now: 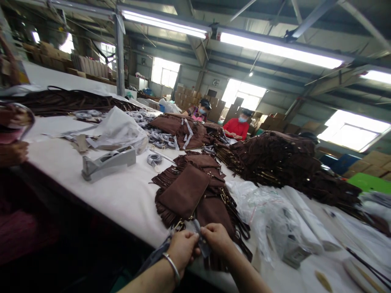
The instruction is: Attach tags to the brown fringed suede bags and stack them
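**Snag and slip risks right at the fingertips**

From my remote screen, a co-worker's hand (pixel 14 154) shows well to the left of the hands, too far off, I judge, to jog anything here. Nearer, but also left and beyond, a grey tape dispenser (pixel 108 162) stands on the tabletop (pixel 140 199); a sleeve swung that way could catch it. A wrapped strap coil (pixel 154 159) lies beyond the left hand, where a careless sweep might unroll it.

The left hand (pixel 183 248) has its fingertips closed on a grey strip (pixel 204 246). Just beyond it is a brass clasp (pixel 179 224); a hard tug could scrape that metal across leather. The brown fringed pouch (pixel 185 191) lies directly ahead of both hands, on top of other brown pieces, so pulling low could drag it toward the tabletop's near edge.

The right hand (pixel 216 236) pinches the same strip, as far as the blur lets me tell. If either pinch is too light, I'd expect the smooth strip to slip. To its right, dark loose straps (pixel 244 230) could hook a finger, and the crumpled clear plastic (pixel 259 207) beyond could slide if brushed.
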### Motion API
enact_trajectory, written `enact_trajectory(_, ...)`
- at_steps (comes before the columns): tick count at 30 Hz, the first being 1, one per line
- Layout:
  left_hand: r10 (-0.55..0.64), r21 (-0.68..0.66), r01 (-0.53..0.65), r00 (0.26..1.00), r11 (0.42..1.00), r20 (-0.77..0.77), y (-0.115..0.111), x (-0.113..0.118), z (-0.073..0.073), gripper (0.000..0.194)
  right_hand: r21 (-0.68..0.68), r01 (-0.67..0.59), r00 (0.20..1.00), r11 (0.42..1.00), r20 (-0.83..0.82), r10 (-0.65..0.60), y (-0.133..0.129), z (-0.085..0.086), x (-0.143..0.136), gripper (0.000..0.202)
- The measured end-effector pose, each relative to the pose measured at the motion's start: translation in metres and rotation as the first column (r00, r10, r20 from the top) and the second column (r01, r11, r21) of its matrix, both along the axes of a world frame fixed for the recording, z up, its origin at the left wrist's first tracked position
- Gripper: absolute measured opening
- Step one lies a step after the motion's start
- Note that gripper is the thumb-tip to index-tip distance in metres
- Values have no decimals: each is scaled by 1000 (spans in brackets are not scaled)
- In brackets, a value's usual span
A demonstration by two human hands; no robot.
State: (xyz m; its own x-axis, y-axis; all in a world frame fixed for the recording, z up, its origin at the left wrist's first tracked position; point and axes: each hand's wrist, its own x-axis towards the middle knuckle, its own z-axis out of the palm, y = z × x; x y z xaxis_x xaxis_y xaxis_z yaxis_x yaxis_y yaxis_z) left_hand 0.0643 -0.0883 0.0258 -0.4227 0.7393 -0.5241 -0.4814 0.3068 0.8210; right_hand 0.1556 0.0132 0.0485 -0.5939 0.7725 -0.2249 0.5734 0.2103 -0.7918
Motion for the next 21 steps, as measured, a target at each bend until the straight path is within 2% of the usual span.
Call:
enact_trajectory(9,58,1,-58,998,998,30,4,-1,5,26,123,44,999,991,-10,-44,6,-3,-10,27)
enact_trajectory(14,84,8,-85,994,996,66,8,-1,4,32,151,47,999,987,9,-49,9,-2,-11,28)
enact_trajectory(21,102,-2,-103,986,995,128,11,-3,8,29,185,41,998,982,36,-48,16,-3,-24,29)
